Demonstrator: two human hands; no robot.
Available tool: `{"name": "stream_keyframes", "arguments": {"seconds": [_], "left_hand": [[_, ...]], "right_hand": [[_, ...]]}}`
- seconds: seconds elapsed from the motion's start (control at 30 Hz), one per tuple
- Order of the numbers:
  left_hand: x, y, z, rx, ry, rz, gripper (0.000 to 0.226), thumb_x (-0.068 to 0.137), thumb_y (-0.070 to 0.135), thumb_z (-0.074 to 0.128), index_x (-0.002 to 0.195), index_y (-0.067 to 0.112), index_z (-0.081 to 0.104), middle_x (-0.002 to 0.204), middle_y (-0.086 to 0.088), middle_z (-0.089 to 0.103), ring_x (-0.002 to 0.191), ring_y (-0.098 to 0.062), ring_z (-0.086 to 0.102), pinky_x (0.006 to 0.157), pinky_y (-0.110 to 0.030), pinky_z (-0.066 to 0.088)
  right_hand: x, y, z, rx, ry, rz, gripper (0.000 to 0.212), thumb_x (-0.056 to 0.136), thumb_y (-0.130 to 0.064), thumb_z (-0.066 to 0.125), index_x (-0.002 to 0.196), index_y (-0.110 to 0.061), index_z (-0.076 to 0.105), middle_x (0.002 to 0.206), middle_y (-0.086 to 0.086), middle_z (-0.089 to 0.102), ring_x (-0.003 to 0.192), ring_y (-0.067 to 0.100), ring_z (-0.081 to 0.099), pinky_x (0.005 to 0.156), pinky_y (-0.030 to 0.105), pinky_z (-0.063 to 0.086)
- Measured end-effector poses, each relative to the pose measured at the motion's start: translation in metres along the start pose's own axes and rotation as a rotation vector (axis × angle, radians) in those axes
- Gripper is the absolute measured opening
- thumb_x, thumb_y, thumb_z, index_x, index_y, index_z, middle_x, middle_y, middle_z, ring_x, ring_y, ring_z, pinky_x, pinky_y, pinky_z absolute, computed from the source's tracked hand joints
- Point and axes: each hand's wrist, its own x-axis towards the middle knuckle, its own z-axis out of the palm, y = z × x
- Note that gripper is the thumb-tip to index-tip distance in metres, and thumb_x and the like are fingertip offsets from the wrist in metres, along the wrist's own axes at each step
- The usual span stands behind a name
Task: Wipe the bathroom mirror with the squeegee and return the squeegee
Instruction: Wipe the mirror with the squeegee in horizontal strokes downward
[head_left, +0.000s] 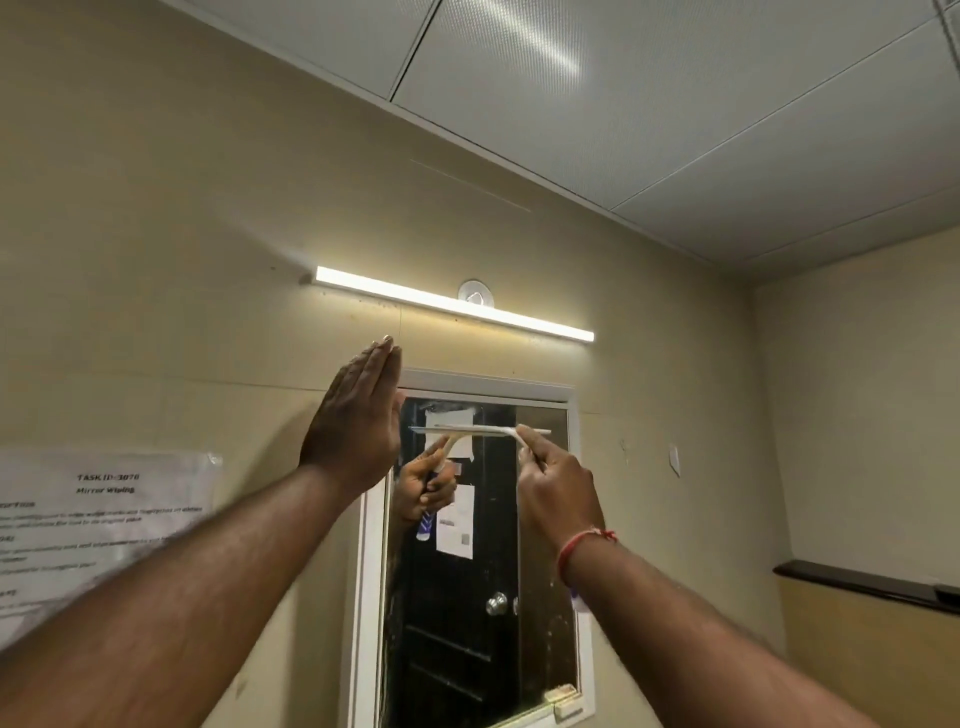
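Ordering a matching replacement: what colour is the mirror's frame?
The mirror frame is white, seen best in the head view.

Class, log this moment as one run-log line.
stage: wiping | right hand: grips squeegee at mirror top | left hand: flat, open

Beige walls (208, 208) meet a pale panelled ceiling (675, 104) with thin seams. A lit strip light (452, 304) is mounted on the facing wall, slanted in this view, with a round fitting (475, 295) just behind it. A printed sheet (104, 519) is taped at the left; a dark ledge (857, 584) runs along the right wall
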Motion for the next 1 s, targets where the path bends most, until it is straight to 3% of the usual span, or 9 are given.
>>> {"name": "stream_keyframes", "arguments": {"seconds": [0.1, 0.27, 0.47, 0.57, 0.7, 1.0], "left_hand": [[0.014, 0.005, 0.002, 0.045, -0.024, 0.002, 0.054, 0.109, 0.012, 0.054, 0.163, 0.011, 0.047, 0.169, -0.013, 0.046, 0.161, -0.031, 0.034, 0.132, -0.041, 0.022], [0.012, 0.007, 0.002, 0.061, -0.009, -0.002, 0.056, 0.101, 0.003, 0.062, 0.156, 0.008, 0.056, 0.159, -0.016, 0.056, 0.154, -0.036, 0.045, 0.127, -0.047, 0.034], [0.015, 0.011, 0.003, 0.036, 0.011, -0.045, 0.053, 0.099, 0.002, 0.066, 0.151, 0.010, 0.061, 0.153, -0.015, 0.061, 0.149, -0.035, 0.051, 0.123, -0.049, 0.044], [0.015, 0.011, 0.005, 0.027, 0.023, -0.044, 0.054, 0.097, 0.001, 0.068, 0.150, 0.010, 0.062, 0.153, -0.014, 0.062, 0.148, -0.036, 0.051, 0.122, -0.050, 0.045], [0.013, 0.008, 0.006, 0.016, 0.047, -0.032, 0.054, 0.096, -0.001, 0.070, 0.148, 0.008, 0.063, 0.151, -0.016, 0.063, 0.146, -0.038, 0.054, 0.120, -0.051, 0.045], [0.012, 0.004, 0.020, 0.021, 0.112, 0.009, 0.049, 0.097, 0.001, 0.071, 0.145, 0.005, 0.063, 0.147, -0.019, 0.064, 0.144, -0.041, 0.055, 0.121, -0.054, 0.045]], "right_hand": [[0.017, -0.010, 0.005, 0.021, 0.008, -0.033, 0.038, 0.114, -0.028, 0.050, 0.149, -0.036, 0.062, 0.138, -0.011, 0.071, 0.090, 0.009, 0.072, 0.079, 0.024, 0.063], [0.030, -0.012, 0.013, -0.006, 0.032, -0.072, 0.040, 0.114, -0.027, 0.050, 0.152, -0.034, 0.060, 0.145, -0.009, 0.068, 0.078, 0.000, 0.065, 0.059, 0.007, 0.049], [0.040, -0.005, 0.018, -0.052, 0.057, -0.090, 0.039, 0.114, -0.027, 0.051, 0.151, -0.033, 0.061, 0.143, -0.008, 0.070, 0.092, 0.007, 0.072, 0.068, 0.011, 0.053], [0.045, -0.002, 0.022, -0.057, 0.067, -0.097, 0.039, 0.114, -0.028, 0.052, 0.151, -0.032, 0.061, 0.140, -0.009, 0.071, 0.086, 0.005, 0.070, 0.066, 0.011, 0.053], [0.047, 0.002, 0.028, -0.042, 0.085, -0.098, 0.038, 0.113, -0.027, 0.053, 0.149, -0.031, 0.063, 0.133, -0.009, 0.075, 0.076, 0.013, 0.071, 0.068, 0.024, 0.062], [0.048, 0.006, 0.031, -0.100, 0.085, -0.131, 0.039, 0.114, -0.026, 0.051, 0.152, -0.031, 0.060, 0.130, -0.007, 0.076, 0.076, 0.012, 0.071, 0.070, 0.022, 0.062]]}}
